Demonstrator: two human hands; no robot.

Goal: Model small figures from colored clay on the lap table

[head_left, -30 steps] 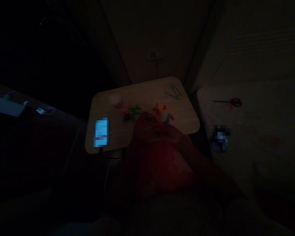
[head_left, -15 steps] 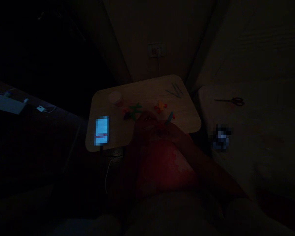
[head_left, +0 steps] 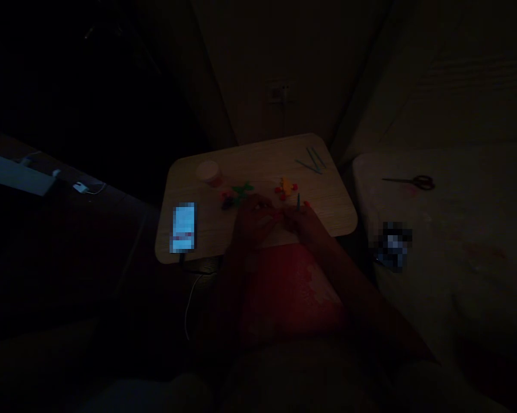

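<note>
The view is very dark and fine detail is lost. Over the near edge of the table, my left hand (head_left: 256, 217) has its fingers curled around a small red piece (head_left: 278, 215), whose shape is hard to make out. My right hand (head_left: 304, 222) is closed against the same spot, its fingertips close to the left ones. A flat blue stick-like tool (head_left: 298, 201) pokes up out of the right hand. Just beyond lie an orange figure with red knobs (head_left: 286, 187), a green branching shape (head_left: 242, 189) and a dark lump (head_left: 228, 203).
On the small wooden table (head_left: 258, 158) stand a lidded tub (head_left: 209, 172) and a lit phone (head_left: 183, 227). Several thin blue sticks (head_left: 312, 160) lie at the back right. Scissors (head_left: 417, 182) rest on the pale surface to the right. A wall socket (head_left: 281, 92) sits behind.
The blue tool has turned from its flat side to nearly edge-on and upright. My right hand has shifted slightly, its fingers closer to the left. The whole view has shifted a little.
</note>
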